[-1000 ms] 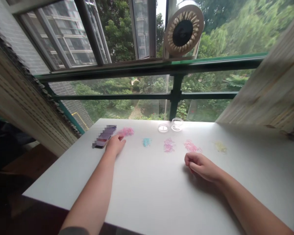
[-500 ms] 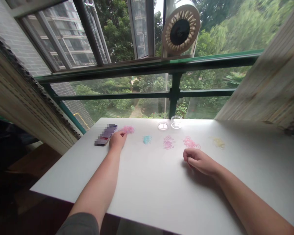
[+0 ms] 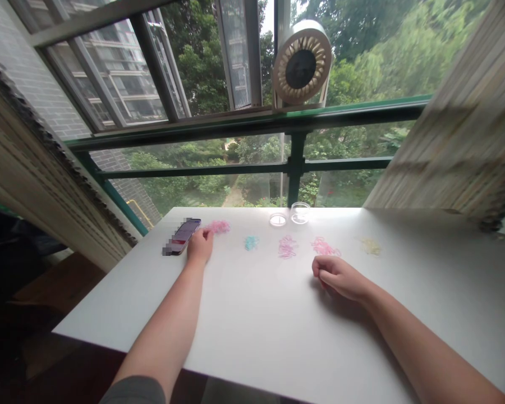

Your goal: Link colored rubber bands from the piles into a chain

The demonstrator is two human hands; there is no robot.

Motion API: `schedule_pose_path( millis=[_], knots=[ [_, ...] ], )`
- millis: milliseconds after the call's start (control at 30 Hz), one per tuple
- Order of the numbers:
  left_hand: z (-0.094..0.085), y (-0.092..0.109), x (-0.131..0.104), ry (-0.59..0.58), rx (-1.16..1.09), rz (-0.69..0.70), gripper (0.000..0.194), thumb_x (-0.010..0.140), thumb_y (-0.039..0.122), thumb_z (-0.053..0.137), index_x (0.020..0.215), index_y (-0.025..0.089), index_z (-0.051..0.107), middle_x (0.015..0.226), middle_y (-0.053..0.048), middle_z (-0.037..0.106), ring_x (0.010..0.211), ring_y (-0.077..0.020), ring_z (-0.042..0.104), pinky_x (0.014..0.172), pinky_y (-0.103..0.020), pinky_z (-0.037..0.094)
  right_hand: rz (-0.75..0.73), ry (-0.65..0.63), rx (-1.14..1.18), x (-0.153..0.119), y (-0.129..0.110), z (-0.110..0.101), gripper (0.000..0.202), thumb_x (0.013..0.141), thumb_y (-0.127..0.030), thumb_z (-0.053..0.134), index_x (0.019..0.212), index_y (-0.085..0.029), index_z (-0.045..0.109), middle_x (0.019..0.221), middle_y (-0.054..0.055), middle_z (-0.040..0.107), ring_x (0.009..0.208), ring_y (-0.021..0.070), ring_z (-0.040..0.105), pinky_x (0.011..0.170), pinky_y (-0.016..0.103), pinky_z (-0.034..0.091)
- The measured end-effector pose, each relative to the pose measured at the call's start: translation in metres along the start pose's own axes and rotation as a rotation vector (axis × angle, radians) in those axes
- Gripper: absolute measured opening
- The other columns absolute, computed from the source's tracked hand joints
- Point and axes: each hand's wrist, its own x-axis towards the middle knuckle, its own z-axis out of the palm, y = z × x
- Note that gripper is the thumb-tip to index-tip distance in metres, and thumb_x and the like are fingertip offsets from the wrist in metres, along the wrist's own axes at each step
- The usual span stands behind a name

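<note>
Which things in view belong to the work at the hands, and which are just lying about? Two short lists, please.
Likely part of the work:
leftmost pink pile, by the left hand
blue pile
purple pile
right-hand pink pile, near the right hand
yellow pile

Probably just lying about:
phone
fan
flat clear dish
taller clear dish

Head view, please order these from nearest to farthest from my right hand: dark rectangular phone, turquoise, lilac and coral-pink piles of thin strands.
From the right hand:
1. Coral-pink pile of thin strands, just beyond its fingers.
2. Lilac pile, to its left.
3. Turquoise pile, farther left.
4. Dark rectangular phone, far left, beside the left hand.
</note>
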Motion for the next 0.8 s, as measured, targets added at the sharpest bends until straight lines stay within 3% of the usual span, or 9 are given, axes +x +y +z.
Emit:
schedule_pose_path(
  millis=[533, 800],
  knots=[
    [-0.001, 0.011, -0.002, -0.068, -0.102, 0.008, 0.024, 0.081, 0.029, 0.043, 0.084, 0.014, 0.062, 0.086, -0.009, 0.069, 0.083, -0.0210, 0.061, 0.077, -0.030, 0.045, 0.009, -0.027, -0.038, 0.000, 0.002, -0.001, 0.008, 0.066, -0.013, 0.041, 0.068, -0.019, 0.046, 0.050, -0.005, 0.050, 0.041, 0.0083, 0.044, 0.042, 0.019, 0.032],
    [-0.002, 0.035, -0.020, -0.141, -0.216, 0.130, 0.021, 0.081, 0.029, 0.043, 0.083, 0.016, 0.060, 0.085, -0.005, 0.068, 0.080, -0.0169, 0.061, 0.075, -0.027, 0.046, 0.001, -0.017, -0.028, -0.001, 0.002, 0.001, 0.010, 0.067, -0.011, 0.040, 0.069, -0.018, 0.047, 0.050, -0.005, 0.049, 0.042, 0.0084, 0.045, 0.042, 0.019, 0.033]
  ],
)
